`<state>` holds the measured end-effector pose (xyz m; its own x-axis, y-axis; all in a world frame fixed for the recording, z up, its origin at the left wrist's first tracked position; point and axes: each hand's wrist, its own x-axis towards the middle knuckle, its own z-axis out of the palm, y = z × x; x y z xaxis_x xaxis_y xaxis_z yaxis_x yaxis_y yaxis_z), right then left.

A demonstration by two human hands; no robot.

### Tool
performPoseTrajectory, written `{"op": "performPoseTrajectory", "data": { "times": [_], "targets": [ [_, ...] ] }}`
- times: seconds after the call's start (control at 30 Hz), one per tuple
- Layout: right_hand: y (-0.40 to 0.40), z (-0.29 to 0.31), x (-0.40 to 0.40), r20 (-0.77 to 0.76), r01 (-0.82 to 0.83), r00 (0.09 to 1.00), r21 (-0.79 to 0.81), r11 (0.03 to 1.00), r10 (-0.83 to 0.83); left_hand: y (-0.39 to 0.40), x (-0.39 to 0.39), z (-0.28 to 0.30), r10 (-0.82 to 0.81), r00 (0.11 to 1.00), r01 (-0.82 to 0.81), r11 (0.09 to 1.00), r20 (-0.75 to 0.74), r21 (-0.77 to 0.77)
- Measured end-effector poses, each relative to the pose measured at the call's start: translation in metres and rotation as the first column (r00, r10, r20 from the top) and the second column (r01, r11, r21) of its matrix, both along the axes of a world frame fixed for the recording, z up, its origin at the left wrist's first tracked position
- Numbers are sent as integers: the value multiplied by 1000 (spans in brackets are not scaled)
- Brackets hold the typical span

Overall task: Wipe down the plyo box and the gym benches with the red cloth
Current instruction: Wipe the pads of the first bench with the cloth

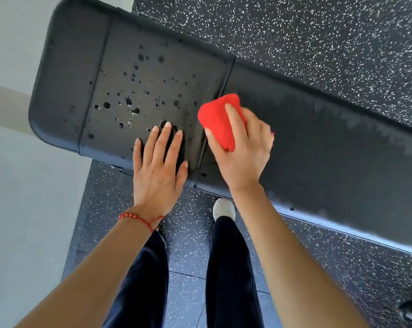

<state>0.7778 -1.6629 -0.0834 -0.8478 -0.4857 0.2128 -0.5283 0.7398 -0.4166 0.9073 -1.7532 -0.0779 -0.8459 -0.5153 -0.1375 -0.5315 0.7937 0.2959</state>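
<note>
A black padded gym bench (318,143) runs from upper left to lower right across the view. Its left section (153,74) is dotted with dark wet droplets; the right section shows a dark damp smear. My right hand (243,152) presses a folded red cloth (218,119) onto the pad beside the seam between the two sections. My left hand (159,166) lies flat on the droplet-covered section near the front edge, fingers spread, holding nothing.
Black rubber flooring (342,43) with white speckles surrounds the bench. A pale floor or wall area (22,185) lies at the left. My legs in dark trousers and a white shoe (224,208) stand just in front of the bench.
</note>
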Motion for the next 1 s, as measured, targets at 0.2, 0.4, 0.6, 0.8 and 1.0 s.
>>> {"op": "performPoseTrajectory", "data": {
  "times": [0.2,0.4,0.6,0.8,1.0],
  "targets": [
    [16,-4,55,-7,-112,994,15,994,112,-29,16,0,38,999,-38,999,-28,-19],
    [-6,3,35,-72,-205,975,96,974,212,-59,34,-7,105,994,-104,994,16,-34],
    [-79,12,-25,24,-121,993,61,991,120,-64,36,-7,70,997,-69,997,26,-33],
    [-94,10,-29,76,-57,996,91,994,50,-64,36,-7,68,997,-67,997,35,-24],
    [-73,6,33,-18,-125,992,47,991,126,-73,42,-2,14,1000,-14,999,13,36]
  ]
}}
